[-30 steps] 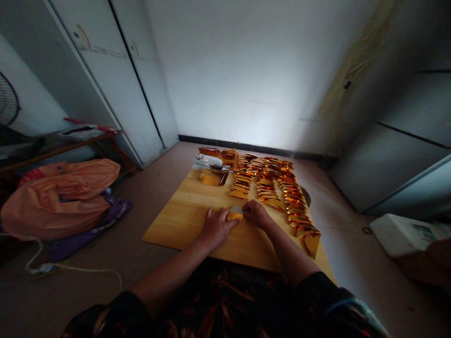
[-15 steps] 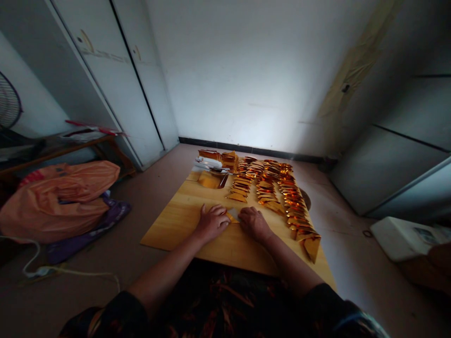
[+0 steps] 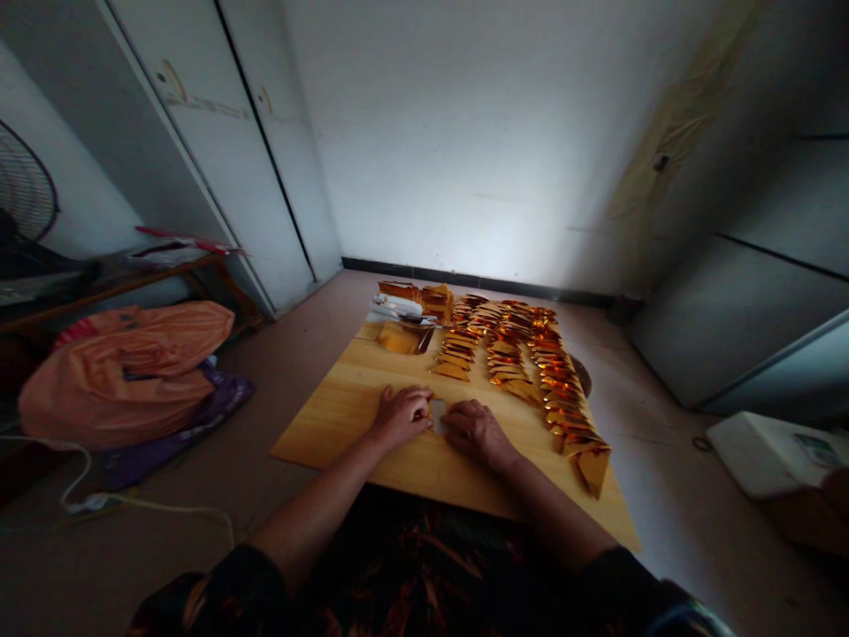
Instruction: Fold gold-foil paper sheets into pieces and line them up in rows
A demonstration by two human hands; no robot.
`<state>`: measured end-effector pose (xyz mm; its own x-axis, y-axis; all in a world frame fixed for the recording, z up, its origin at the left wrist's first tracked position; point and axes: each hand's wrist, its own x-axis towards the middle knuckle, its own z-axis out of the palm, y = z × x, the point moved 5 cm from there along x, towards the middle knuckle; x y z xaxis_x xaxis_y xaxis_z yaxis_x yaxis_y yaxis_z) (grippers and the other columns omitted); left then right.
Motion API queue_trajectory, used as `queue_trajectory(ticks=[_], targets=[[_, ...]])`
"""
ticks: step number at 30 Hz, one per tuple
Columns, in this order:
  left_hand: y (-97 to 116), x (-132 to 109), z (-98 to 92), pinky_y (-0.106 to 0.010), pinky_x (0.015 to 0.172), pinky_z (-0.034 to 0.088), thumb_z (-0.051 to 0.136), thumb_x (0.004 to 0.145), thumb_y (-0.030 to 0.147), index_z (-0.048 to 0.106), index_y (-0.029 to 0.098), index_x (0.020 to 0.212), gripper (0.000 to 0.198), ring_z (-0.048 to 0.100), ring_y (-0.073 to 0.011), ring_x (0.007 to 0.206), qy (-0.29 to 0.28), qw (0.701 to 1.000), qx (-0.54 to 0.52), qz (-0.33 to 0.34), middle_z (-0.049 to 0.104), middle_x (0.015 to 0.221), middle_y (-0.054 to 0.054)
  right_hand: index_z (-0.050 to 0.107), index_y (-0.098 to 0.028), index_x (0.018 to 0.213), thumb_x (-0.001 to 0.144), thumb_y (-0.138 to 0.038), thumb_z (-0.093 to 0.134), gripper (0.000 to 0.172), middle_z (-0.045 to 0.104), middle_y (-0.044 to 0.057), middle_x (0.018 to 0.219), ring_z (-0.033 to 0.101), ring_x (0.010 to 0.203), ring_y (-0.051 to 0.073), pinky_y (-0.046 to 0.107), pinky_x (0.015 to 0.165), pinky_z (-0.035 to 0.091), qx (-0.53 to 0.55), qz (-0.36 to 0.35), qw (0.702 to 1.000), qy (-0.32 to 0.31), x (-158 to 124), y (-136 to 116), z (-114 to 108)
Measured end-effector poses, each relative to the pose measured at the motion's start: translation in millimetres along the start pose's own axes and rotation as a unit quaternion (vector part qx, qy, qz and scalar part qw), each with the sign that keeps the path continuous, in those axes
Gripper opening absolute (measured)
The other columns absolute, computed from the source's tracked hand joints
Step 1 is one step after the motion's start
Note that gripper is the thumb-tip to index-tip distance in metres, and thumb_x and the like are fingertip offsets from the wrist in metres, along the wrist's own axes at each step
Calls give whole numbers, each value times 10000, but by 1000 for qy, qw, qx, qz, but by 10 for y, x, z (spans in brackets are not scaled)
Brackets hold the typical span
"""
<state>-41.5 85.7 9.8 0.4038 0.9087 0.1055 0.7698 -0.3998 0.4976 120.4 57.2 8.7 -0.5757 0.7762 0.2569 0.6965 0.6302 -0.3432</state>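
Note:
My left hand (image 3: 400,416) and my right hand (image 3: 472,431) lie side by side on a low wooden board (image 3: 345,407), fingers curled and pinching a small piece of gold foil paper (image 3: 438,416) between them; its pale underside shows. Beyond my hands, rows of folded gold paper pieces (image 3: 510,354) run across the board, and one row trails down its right edge (image 3: 584,451). A stack of unfolded gold sheets (image 3: 400,337) lies at the board's far left.
Orange plastic bags (image 3: 126,367) and a purple one lie on the floor at left, with a white cable (image 3: 119,504) near them. A fan (image 3: 26,190) and a low bench stand by white doors. A white box (image 3: 762,451) sits at right.
Both hands have drawn a little nearer to me with the paper. It showed gold before; now its pale side faces up. The camera has shifted slightly.

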Motion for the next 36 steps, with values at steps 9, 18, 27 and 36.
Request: queue_trajectory(ticks=[9,18,27,36], targets=[[-50,-7,41,-565,1081,125,598,789,239,576,213,771,38,447,-251,1270,-19,1000,-4,2,567,1329,-33,724,-287,993,800,-298,682,198,629,57,1009,518,930,202,321,779,378,22,-11,1000,10,86,165,82],[-37,-17,19,-577,1080,139,600,791,254,584,221,811,42,420,-254,1295,-37,999,-2,20,553,1346,-38,734,-242,820,832,-235,627,108,616,40,875,553,805,152,269,725,395,48,-36,997,58,144,118,111],[-65,6,55,-594,1098,106,649,763,310,626,224,807,99,402,-288,1313,-61,998,-7,23,553,1352,-36,639,-189,873,911,-179,478,166,615,64,898,582,889,160,269,801,488,192,-115,973,48,145,-76,33],[-51,2,37,-569,1104,108,644,760,295,632,227,807,84,410,-275,1303,-54,998,-11,27,566,1336,-37,700,-208,878,878,-253,574,134,616,77,989,612,930,162,283,822,503,227,-99,968,48,191,58,86]])
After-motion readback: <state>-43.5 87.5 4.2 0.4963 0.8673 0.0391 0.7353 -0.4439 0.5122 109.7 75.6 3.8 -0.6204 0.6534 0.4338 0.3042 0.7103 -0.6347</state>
